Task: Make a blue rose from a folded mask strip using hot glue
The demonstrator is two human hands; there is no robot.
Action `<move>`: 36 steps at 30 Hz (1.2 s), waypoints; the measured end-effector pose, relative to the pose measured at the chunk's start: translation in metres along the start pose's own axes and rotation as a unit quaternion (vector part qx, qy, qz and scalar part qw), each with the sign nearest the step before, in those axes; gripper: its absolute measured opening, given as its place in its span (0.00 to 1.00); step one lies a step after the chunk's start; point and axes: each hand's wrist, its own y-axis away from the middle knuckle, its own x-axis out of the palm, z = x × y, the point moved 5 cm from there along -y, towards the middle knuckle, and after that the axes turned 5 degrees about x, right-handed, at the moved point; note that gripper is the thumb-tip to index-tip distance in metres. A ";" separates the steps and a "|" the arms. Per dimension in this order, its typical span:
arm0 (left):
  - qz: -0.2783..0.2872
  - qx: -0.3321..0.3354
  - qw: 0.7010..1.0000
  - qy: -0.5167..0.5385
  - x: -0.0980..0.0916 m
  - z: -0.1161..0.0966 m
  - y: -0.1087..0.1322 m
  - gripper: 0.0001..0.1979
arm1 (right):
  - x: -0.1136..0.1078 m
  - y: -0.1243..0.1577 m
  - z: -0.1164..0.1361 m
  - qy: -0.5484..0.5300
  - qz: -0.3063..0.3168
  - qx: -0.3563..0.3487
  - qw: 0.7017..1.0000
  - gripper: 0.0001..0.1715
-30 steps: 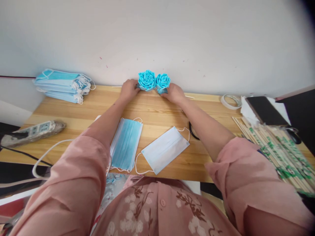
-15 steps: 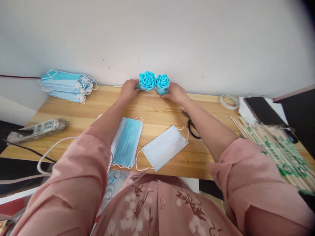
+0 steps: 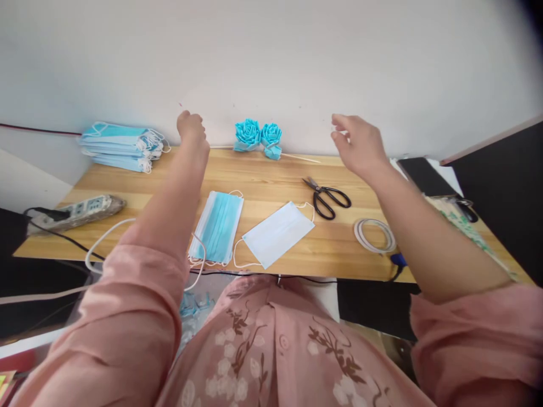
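Two blue folded flowers on thin sticks, a larger one (image 3: pixel 248 134) and a smaller one (image 3: pixel 271 139), lie side by side at the back edge of the wooden table (image 3: pixel 271 183). To their left my left hand (image 3: pixel 192 129) is raised near the wall, fingers curled; whether it holds anything is hidden. On the other side my right hand (image 3: pixel 358 144) is up in the air with its thumb and fingers apart and nothing between them. Nearer me lie a blue mask stack (image 3: pixel 218 226) and a white-side-up mask (image 3: pixel 279 234). Black-handled scissors (image 3: pixel 326 198) lie open to the right.
A tall mask pile (image 3: pixel 116 147) stands at the back left, with a power strip (image 3: pixel 80 213) and white cable in front. On the right are a coiled white cable (image 3: pixel 375 236), a black phone (image 3: pixel 427 180) and green-and-white wrapped sticks (image 3: pixel 462 223), partly behind my right arm.
Both hands have left the flowers, my left hand moving left and up, my right hand moving right and up. The view has shifted, uncovering the scissors and coiled cable.
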 end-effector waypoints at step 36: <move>0.418 0.104 0.798 0.421 0.009 -0.210 0.352 0.17 | 0.090 0.096 0.053 -0.069 0.229 -0.040 0.970 0.06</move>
